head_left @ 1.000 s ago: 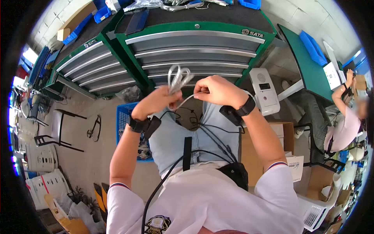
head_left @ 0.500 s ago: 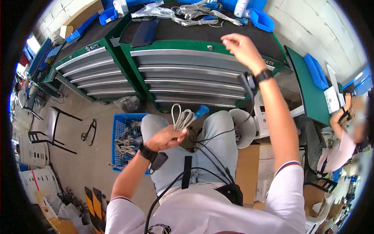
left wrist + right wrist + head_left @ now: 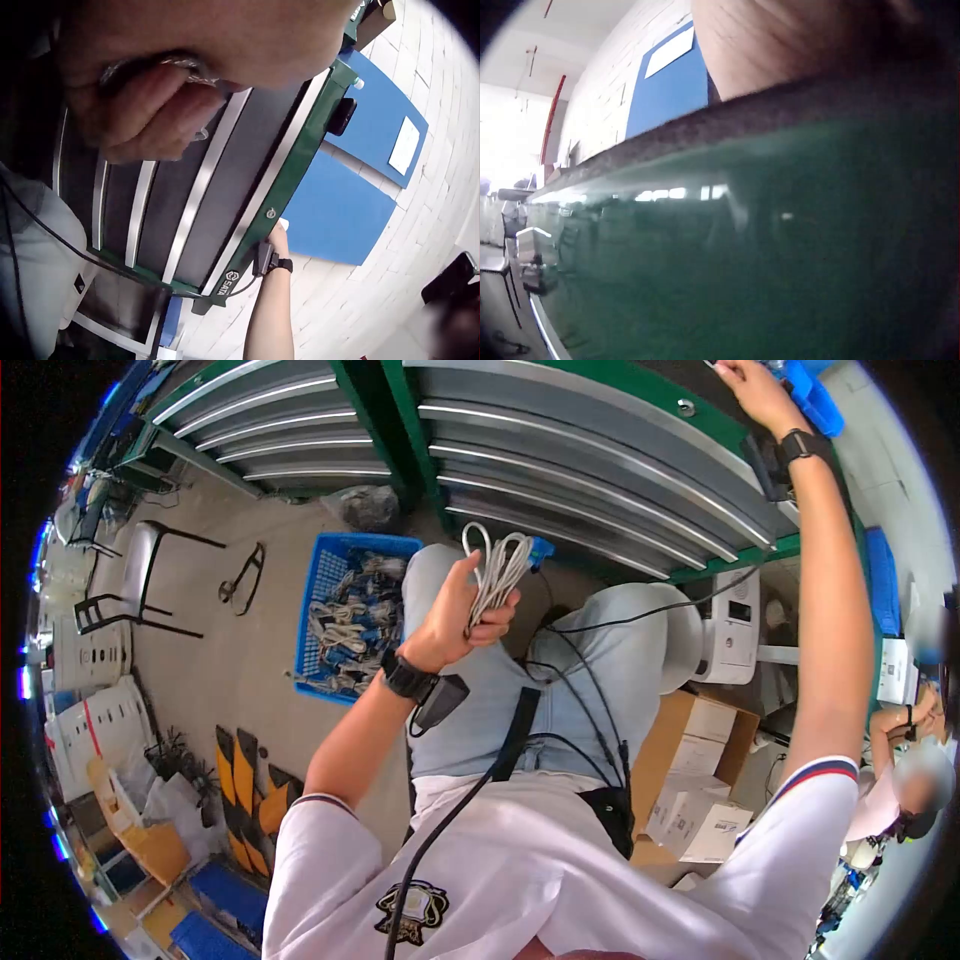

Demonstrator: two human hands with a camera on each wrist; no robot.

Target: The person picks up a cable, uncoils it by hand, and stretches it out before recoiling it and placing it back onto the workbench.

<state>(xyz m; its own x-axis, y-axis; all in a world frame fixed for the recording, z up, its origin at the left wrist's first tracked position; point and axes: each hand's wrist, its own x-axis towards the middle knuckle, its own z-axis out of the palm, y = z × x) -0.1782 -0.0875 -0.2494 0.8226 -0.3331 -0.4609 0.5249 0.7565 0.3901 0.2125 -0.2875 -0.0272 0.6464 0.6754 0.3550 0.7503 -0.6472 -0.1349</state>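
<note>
My left hand (image 3: 450,615) grips a coiled grey-white cable (image 3: 502,572) above my lap, its blue connector (image 3: 541,551) sticking out at the top right. In the left wrist view, the curled fingers (image 3: 154,112) wrap around strands of it. My right hand (image 3: 762,398) reaches out to the top edge of the green tool cabinet (image 3: 590,450), beside a small blue bin (image 3: 812,400). A small pale thing shows at its fingertips; I cannot tell whether they pinch it. The right wrist view shows only part of that hand above the cabinet's edge.
On the floor at my left stands a blue basket (image 3: 365,541) full of similar coiled cables. An open cardboard box (image 3: 742,745) with white boxes is at my right. Black wires (image 3: 640,618) run across my lap. Another person (image 3: 905,760) sits at the far right.
Earlier both hands were together at the cable over my lap. The right hand has since let go and moved forward and right to the cabinet top; the left has kept the coil.
</note>
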